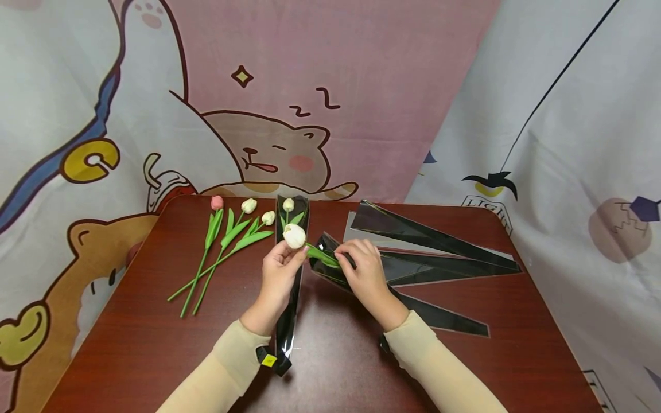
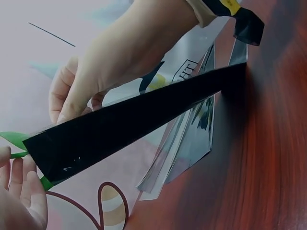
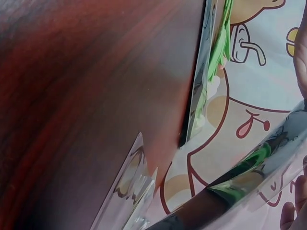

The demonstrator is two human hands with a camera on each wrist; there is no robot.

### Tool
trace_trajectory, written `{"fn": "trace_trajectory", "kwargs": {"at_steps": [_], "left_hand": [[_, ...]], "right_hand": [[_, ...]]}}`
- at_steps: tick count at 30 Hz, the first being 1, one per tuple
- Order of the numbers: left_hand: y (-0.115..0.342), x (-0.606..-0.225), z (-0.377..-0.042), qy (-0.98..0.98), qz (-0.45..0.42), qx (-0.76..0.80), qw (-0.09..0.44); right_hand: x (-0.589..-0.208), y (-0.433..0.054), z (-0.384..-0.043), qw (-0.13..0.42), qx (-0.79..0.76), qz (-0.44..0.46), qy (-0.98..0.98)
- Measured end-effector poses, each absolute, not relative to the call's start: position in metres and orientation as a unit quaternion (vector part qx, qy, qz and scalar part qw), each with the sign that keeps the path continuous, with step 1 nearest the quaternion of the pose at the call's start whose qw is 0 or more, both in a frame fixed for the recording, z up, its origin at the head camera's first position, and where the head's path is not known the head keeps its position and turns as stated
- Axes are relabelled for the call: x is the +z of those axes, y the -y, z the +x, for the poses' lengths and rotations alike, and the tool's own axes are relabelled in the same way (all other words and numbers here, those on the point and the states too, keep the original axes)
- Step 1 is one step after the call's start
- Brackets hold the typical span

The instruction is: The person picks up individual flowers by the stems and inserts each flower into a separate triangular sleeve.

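In the head view my left hand (image 1: 279,278) pinches a white tulip (image 1: 295,236) just below its bloom. Its green leaves (image 1: 322,256) reach into the mouth of a black-and-clear flower sleeve (image 1: 449,316), which slants down to the right. My right hand (image 1: 364,275) grips the upper edge of that sleeve, thumb and fingers bent. The left wrist view shows the sleeve's dark side (image 2: 124,127) between both hands, green showing at its open end. In the right wrist view, green leaves (image 3: 240,175) are visible through the sleeve's clear side.
A filled sleeve (image 1: 287,315) with a white tulip (image 1: 288,205) lies upright at mid-table. Left of it are a pink tulip (image 1: 217,202) and two white tulips (image 1: 249,206). More flat sleeves (image 1: 439,235) overlap at the right. A printed cloth (image 1: 361,86) hangs behind the table.
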State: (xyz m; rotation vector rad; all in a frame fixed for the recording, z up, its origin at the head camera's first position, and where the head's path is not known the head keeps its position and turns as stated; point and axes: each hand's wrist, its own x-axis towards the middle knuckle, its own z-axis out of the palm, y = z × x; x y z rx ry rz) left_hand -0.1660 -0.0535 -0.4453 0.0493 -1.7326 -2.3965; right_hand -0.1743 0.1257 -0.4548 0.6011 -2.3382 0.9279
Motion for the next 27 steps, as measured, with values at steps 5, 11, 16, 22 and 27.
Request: {"fn": "trace_trajectory", "kwargs": {"at_steps": [5, 11, 16, 22, 27], "left_hand": [[0.053, -0.444, -0.165, 0.575, 0.022, -0.813, 0.084], [0.050, -0.445, -0.164, 0.602, 0.034, -0.795, 0.059], [0.052, -0.448, -0.164, 0.682, 0.008, -0.731, 0.036], [0.065, -0.447, -0.166, 0.846, -0.050, -0.514, 0.130], [0.073, -0.442, -0.167, 0.849, -0.063, -0.500, 0.157]], "right_hand": [[-0.456, -0.127, -0.174, 0.273, 0.351, 0.223, 0.867], [-0.453, -0.125, -0.173, 0.284, 0.356, 0.225, 0.861], [-0.453, -0.124, -0.173, 0.287, 0.352, 0.227, 0.862], [-0.456, -0.126, -0.174, 0.292, 0.349, 0.228, 0.861], [-0.456, -0.128, -0.174, 0.295, 0.353, 0.229, 0.858]]}}
